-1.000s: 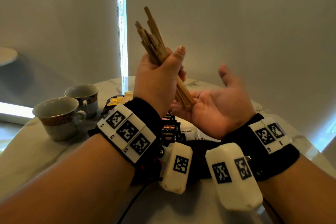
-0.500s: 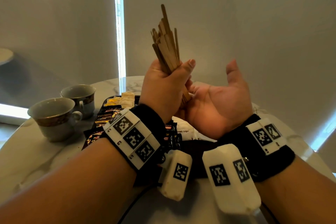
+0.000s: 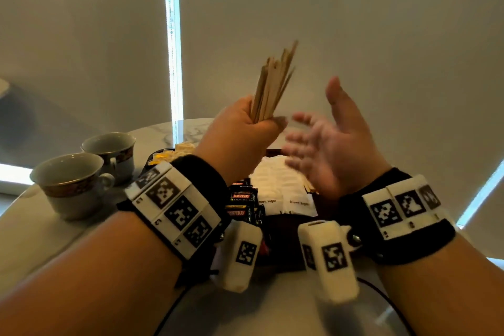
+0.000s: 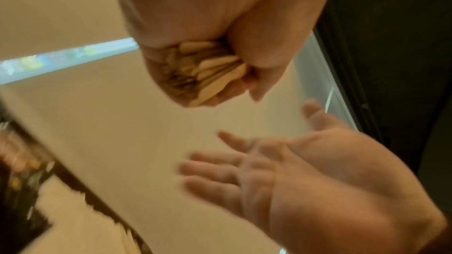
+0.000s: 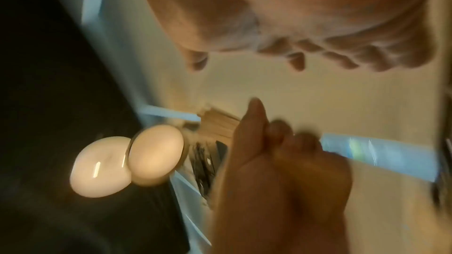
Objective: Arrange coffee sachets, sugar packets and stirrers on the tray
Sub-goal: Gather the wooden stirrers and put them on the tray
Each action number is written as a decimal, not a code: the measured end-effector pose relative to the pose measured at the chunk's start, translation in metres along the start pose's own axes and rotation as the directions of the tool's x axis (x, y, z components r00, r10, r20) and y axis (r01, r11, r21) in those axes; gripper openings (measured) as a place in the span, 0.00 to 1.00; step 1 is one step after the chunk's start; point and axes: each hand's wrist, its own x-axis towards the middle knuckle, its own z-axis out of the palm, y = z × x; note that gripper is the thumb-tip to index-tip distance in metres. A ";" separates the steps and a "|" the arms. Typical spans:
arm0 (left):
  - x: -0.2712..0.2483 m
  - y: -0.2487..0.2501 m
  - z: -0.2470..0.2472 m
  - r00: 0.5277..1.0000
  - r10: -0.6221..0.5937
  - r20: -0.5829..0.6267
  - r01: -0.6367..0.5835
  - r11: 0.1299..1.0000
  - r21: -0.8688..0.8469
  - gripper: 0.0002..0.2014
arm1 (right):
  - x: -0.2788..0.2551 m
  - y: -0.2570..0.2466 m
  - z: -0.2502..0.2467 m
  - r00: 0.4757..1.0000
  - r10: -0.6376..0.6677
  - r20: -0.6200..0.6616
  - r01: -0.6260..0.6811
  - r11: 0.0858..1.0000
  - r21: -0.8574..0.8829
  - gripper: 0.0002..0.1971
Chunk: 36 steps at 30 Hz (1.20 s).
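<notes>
My left hand point(image 3: 245, 128) grips a bundle of wooden stirrers point(image 3: 272, 82) upright, raised above the tray; the lower ends of the stirrers point(image 4: 212, 72) show inside its fist. My right hand point(image 3: 324, 144) is beside it, palm up, fingers spread and blurred, holding nothing and apart from the bundle. Below the hands lies the dark tray point(image 3: 283, 229) with black coffee sachets point(image 3: 241, 203), white brown-sugar packets point(image 3: 281, 188) and yellow packets point(image 3: 169, 155) at its far left.
Two white cups with patterned rims, one nearer point(image 3: 72, 183) and one farther point(image 3: 110, 153), stand on the marble table point(image 3: 41, 237) left of the tray. A grey blind hangs behind the table with a bright window strip point(image 3: 171, 35).
The stirrer bundle has swung from leaning left to leaning right. My right hand has come off the bundle's lower end and moved away to the right, open.
</notes>
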 end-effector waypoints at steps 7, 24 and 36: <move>-0.008 0.016 0.004 0.947 -0.061 0.316 -0.033 0.959 0.283 0.11 | -0.015 -0.009 0.004 0.970 -0.235 0.056 0.241 0.946 -0.218 0.09; -0.014 0.028 0.004 0.961 -0.115 0.251 -0.033 0.855 0.518 0.06 | -0.022 -0.041 -0.013 0.880 -0.446 -0.163 0.413 0.888 -0.203 0.50; -0.018 0.030 0.010 0.954 -0.107 0.280 -0.080 0.809 0.582 0.06 | -0.022 -0.024 0.001 0.937 -0.348 0.043 0.343 0.885 -0.313 0.60</move>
